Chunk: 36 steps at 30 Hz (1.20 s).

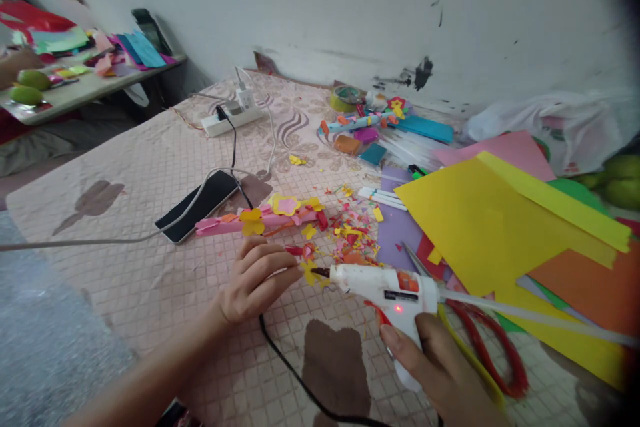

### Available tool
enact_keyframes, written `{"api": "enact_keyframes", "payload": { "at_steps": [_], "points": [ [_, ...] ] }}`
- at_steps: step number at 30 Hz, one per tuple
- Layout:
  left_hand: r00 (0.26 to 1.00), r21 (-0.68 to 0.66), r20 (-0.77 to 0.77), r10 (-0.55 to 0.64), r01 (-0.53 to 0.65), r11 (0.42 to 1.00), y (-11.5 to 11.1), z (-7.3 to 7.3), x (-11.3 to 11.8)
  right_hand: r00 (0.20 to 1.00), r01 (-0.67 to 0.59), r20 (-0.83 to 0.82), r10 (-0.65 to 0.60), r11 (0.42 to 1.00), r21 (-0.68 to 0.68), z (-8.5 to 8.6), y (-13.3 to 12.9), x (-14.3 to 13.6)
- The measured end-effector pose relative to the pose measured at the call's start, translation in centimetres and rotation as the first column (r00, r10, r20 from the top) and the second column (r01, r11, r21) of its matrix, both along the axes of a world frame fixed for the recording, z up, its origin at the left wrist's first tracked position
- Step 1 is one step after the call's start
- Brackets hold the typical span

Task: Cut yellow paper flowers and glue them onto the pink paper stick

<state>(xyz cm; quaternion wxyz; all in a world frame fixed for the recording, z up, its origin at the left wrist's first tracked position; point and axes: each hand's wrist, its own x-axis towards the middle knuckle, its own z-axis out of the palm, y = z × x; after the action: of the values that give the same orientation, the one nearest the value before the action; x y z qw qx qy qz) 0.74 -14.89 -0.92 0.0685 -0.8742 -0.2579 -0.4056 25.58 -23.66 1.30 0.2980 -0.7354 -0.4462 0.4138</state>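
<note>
My right hand (443, 367) is wrapped round the handle of a white hot glue gun (367, 283) with a red trigger, a lit red light and a long glue stick out of its back. Its dark nozzle points left and meets a small yellow paper flower (309, 272). The fingertips of my left hand (260, 280) are closed at that flower's left edge. Just beyond my left hand lies a pink paper strip (273, 221) decorated with yellow flowers and small orange pieces. Several coloured paper scraps (353, 233) are scattered behind the nozzle.
Red-handled scissors (505, 353) lie beside my right hand, partly covered by the gun. Yellow sheets (465, 220) spread over the right side. A phone (197, 207), a power strip (233, 121) and cables stand behind on the left. A person's arm (15, 67) shows at another table.
</note>
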Motion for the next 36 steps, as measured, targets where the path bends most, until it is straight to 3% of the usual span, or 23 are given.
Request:
{"api": "enact_keyframes", "payload": {
  "at_steps": [8, 12, 15, 18, 21, 23, 31, 36],
  "points": [
    [0.994, -0.029, 0.062, 0.092, -0.090, 0.996, 0.3, -0.3, 0.0, 1.000, -0.021, -0.009, 0.021, 1.000, -0.018, -0.1, 0.0, 0.3],
    [0.971, -0.180, 0.114, 0.212, -0.189, 0.965, 0.7, 0.0, 0.7, 0.999, -0.013, -0.042, 0.012, 1.000, -0.022, 0.0, 0.1, 0.2],
    [0.928, -0.411, 0.175, 0.330, -0.236, 0.880, 1.1, 0.5, 1.3, 0.999, 0.013, -0.040, -0.014, 0.999, -0.033, 0.1, 0.1, 0.2],
    [0.901, -0.634, 0.153, 0.406, -0.226, 0.740, 1.6, 0.7, 1.5, 0.999, 0.037, -0.023, -0.037, 0.999, -0.028, 0.3, 0.2, 0.2],
    [0.907, -0.747, 0.041, 0.420, -0.252, 0.616, 2.0, 0.6, 1.5, 0.999, 0.028, -0.027, -0.029, 0.999, -0.016, 0.4, 0.3, 0.2],
    [0.910, -0.770, -0.045, 0.413, -0.295, 0.565, 2.4, 0.7, 1.7, 0.999, 0.020, -0.033, -0.020, 1.000, -0.015, 0.4, 0.3, 0.2],
    [0.873, -0.726, -0.271, 0.405, -0.462, 0.509, 4.2, 2.4, 3.1, 0.997, 0.065, -0.050, -0.066, 0.997, -0.030, 0.1, 0.1, 0.3],
    [0.876, -0.769, -0.302, 0.375, -0.457, 0.448, 4.9, 2.6, 3.4, 0.994, 0.078, -0.071, -0.080, 0.997, -0.028, -0.1, 0.1, 0.2]
  ]
}}
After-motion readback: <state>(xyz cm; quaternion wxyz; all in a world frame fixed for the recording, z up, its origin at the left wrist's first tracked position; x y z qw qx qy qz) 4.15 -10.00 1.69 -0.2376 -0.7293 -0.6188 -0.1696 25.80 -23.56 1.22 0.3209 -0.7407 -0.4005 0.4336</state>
